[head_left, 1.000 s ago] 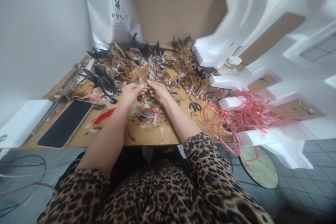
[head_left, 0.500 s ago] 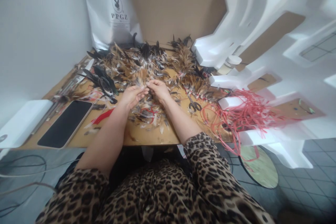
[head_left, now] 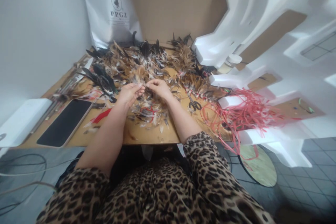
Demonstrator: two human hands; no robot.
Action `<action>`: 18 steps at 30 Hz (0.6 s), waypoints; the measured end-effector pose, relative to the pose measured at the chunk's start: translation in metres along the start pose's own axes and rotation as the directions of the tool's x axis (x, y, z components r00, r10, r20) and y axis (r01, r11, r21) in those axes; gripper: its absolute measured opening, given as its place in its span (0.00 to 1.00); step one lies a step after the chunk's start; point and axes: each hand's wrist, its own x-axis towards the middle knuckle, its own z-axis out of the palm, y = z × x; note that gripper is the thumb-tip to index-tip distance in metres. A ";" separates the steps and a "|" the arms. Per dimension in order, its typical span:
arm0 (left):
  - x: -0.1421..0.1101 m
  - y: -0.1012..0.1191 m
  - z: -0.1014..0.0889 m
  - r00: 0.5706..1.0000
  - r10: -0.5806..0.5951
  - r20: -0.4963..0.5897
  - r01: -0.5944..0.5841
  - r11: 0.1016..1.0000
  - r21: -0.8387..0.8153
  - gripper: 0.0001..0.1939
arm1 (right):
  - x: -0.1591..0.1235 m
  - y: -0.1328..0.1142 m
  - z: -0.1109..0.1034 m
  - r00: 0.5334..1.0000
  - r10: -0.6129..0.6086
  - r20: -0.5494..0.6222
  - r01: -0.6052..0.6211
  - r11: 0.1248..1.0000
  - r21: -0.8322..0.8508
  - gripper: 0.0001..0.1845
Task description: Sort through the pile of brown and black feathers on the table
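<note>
My left hand [head_left: 131, 93] pinches the base of a small bunch of brown feathers [head_left: 139, 74], which fans upward from its fingertips. Close beside it, my right hand [head_left: 158, 89] has thumb and forefinger pressed together near the same base; what lies between them is too small to make out. Behind both hands spreads a heap of brown and black feathers [head_left: 123, 59]. Loose feathers and bits of red ribbon [head_left: 149, 112] lie on the tabletop below my wrists.
Black scissors [head_left: 194, 105] lie right of my right forearm. Red ribbon strips [head_left: 249, 112] tangle over white foam pieces [head_left: 286, 127] at the right. A phone [head_left: 65, 122] and a white box [head_left: 23, 122] sit at the left. A silver bag [head_left: 112, 31] stands behind.
My left hand and its feather bunch have shifted slightly left. My right hand has moved a little, and a small gap now shows between the fingertips of the two hands.
</note>
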 end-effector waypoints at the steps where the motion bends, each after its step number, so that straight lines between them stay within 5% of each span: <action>1: 0.001 0.001 -0.001 0.999 0.011 -0.032 -0.012 1.000 -0.029 0.04 | 0.001 0.001 -0.006 0.998 -0.006 0.059 0.012 0.996 -0.091 0.10; 5: 0.004 0.002 -0.003 0.995 0.021 -0.094 -0.030 0.995 -0.095 0.03 | 0.001 0.006 -0.022 0.959 0.054 0.279 0.073 0.902 -0.426 0.05; 11: 0.005 0.001 -0.003 0.996 0.013 -0.093 -0.020 0.996 -0.083 0.03 | 0.000 0.009 -0.021 0.964 0.102 0.244 0.119 0.656 -0.745 0.07; 14: 0.004 0.001 -0.003 0.996 -0.001 -0.092 -0.006 0.997 -0.079 0.05 | 0.002 0.009 -0.024 0.959 0.065 0.276 0.160 0.680 -0.715 0.05; 18: 0.003 0.002 -0.004 0.998 -0.015 -0.064 0.010 0.998 -0.063 0.05 | 0.005 0.009 -0.032 0.946 0.009 0.325 0.170 0.838 -0.518 0.06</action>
